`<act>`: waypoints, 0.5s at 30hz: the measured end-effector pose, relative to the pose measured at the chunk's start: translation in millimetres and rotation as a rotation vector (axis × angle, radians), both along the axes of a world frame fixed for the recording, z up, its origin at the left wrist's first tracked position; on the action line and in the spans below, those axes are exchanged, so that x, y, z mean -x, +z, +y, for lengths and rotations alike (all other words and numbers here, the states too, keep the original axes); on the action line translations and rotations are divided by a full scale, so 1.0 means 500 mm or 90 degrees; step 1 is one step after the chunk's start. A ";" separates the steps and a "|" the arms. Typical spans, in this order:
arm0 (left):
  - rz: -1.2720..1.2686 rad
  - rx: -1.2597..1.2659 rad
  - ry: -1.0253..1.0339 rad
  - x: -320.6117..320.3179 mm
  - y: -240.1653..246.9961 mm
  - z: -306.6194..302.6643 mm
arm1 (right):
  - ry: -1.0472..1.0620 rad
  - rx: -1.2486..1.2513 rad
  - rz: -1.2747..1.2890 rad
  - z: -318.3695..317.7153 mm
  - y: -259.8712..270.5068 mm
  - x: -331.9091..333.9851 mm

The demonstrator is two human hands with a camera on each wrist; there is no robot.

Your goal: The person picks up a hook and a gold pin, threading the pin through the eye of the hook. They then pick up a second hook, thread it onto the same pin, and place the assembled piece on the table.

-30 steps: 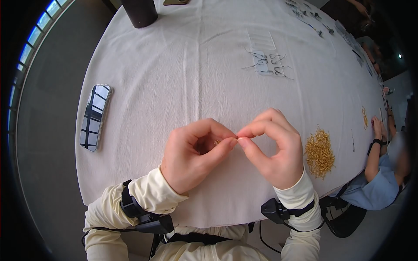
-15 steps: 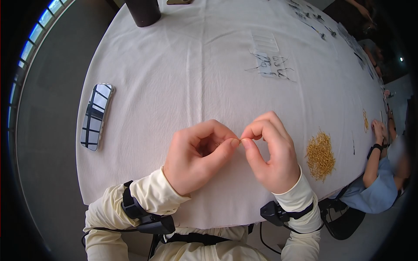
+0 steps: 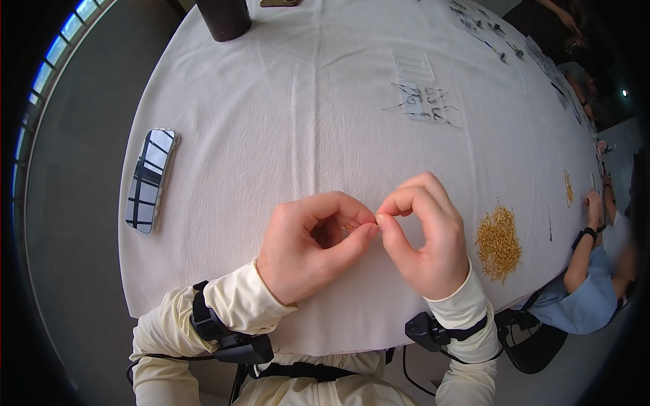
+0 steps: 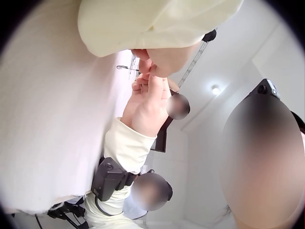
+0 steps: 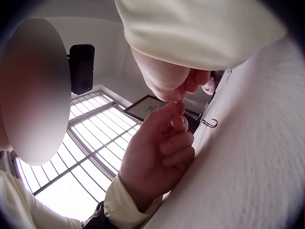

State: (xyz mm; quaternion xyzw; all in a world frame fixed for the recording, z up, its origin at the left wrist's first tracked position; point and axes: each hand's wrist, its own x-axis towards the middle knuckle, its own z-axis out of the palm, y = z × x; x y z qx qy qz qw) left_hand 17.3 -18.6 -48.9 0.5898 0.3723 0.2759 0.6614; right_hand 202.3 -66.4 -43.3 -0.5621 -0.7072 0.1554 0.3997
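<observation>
My left hand [image 3: 298, 247] is pinching, half hiding a tiny gold bit [image 3: 348, 228]. I'm not seeing whether my right hand [image 3: 430, 240], touching it, is holding anything. Dark hooks [image 3: 435, 101] are lying over a clear box [image 3: 413, 66].

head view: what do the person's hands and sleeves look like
Both the left hand and right hand are gloveless. The long sleeves are cream, with creased fabric. Each sleeve has a black strap carrying a boxy black camera, and a thin black cable trails from it.
</observation>
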 end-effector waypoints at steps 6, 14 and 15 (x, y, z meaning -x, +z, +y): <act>-0.009 0.003 -0.014 0.004 -0.005 0.004 | 0.006 0.006 0.061 0.003 0.009 0.003; -0.066 0.037 -0.001 0.003 -0.004 0.007 | 0.019 0.020 0.133 0.005 0.009 -0.002; -0.056 0.039 0.001 0.003 -0.002 0.007 | 0.019 0.021 0.133 0.004 0.008 -0.003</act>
